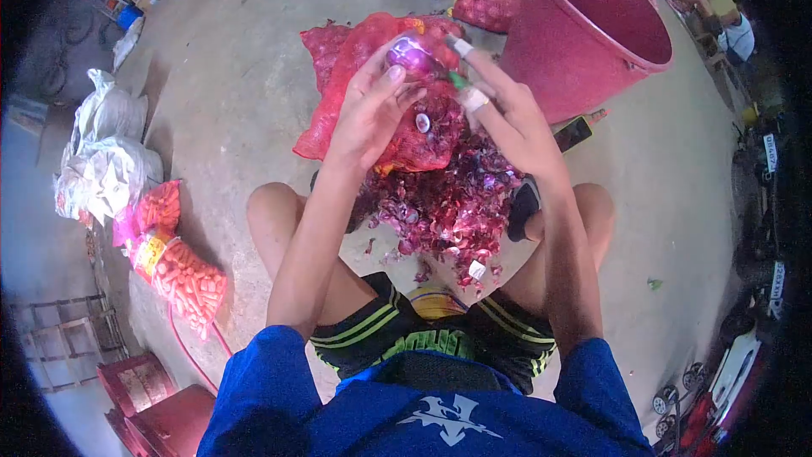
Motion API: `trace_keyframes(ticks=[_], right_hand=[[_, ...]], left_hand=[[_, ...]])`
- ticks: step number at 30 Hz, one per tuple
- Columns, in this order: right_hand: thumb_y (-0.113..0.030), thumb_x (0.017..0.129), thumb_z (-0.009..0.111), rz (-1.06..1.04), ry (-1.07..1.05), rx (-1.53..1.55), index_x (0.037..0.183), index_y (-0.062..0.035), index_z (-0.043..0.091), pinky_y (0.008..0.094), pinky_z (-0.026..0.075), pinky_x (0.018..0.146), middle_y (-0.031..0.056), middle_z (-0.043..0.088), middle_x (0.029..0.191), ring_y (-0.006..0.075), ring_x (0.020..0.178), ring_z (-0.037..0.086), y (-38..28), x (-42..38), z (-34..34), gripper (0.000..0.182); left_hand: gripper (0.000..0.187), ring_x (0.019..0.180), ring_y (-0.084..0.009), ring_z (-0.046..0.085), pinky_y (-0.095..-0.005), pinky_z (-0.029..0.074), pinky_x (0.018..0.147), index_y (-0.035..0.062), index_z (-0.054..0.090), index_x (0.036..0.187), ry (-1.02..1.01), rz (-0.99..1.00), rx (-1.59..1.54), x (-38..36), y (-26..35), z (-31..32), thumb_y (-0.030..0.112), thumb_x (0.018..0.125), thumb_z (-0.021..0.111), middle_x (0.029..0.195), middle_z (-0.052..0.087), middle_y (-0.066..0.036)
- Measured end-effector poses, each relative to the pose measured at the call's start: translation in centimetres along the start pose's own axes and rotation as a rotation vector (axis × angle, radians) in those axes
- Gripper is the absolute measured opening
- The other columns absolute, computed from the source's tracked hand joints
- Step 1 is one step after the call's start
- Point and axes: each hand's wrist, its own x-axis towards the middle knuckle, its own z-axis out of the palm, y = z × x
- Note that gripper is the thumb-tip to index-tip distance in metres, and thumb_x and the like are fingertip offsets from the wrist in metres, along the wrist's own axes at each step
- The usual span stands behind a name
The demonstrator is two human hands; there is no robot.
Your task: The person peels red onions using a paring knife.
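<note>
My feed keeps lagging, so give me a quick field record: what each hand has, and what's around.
left hand: holds a purple onion
right hand: taped fingers at the onion, with a small green-handled tool
under hands: red mesh sack
between knees: pile of onion skins
right of hands: red bucket, phone on floor
left: orange mesh bags, white sacks
</note>
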Motion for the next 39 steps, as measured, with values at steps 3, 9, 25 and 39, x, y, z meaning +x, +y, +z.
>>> trace_keyframes(ticks=[3,9,25,39], right_hand=[[-0.015,0.105,0.061,-0.122,0.015,-0.049,0.161,-0.0131,0.048,0.0373,0.056,0.081,0.0175,0.078,0.109,0.0237,0.075,0.067,0.3,0.2,0.3,0.057],[-0.015,0.103,0.063,-0.203,0.041,-0.139,0.157,-0.015,0.052,0.0423,0.056,0.072,0.0195,0.076,0.104,0.0366,0.075,0.071,0.8,0.4,0.5,0.055],[-0.017,0.107,0.059,-0.003,0.283,-0.197,0.148,-0.0072,0.06,0.0387,0.056,0.094,0.0225,0.075,0.121,0.0312,0.11,0.075,2.4,1.3,0.0,0.042],[-0.012,0.104,0.061,-0.222,0.144,-0.214,0.156,-0.0097,0.054,0.0397,0.055,0.072,0.0226,0.071,0.085,0.029,0.068,0.068,1.1,0.7,2.4,0.053]], left_hand=[[0.058,0.119,-0.0193,0.067,-0.0402,0.054,0.105,0.0058,0.046,0.155,-0.049,-0.035,0.025,-0.3,0.3,0.8,0.023,0.105,0.069,0.132,0.068,-0.006],[0.046,0.111,-0.016,0.07,-0.034,0.058,0.095,0.0045,0.057,0.142,0.027,0.02,0.075,-0.3,-0.9,0.9,0.018,0.101,0.074,0.125,0.071,-0.005],[0.062,0.113,-0.0174,0.071,-0.034,0.057,0.099,-0.0027,0.054,0.149,-0.005,-0.06,0.099,-0.8,0.7,1.7,0.003,0.093,0.079,0.128,0.071,-0.01],[0.056,0.113,-0.0171,0.07,-0.034,0.06,0.098,0.0019,0.059,0.145,0.206,0.0,0.187,-0.8,0.2,1.3,0.002,0.092,0.08,0.127,0.071,-0.008]])
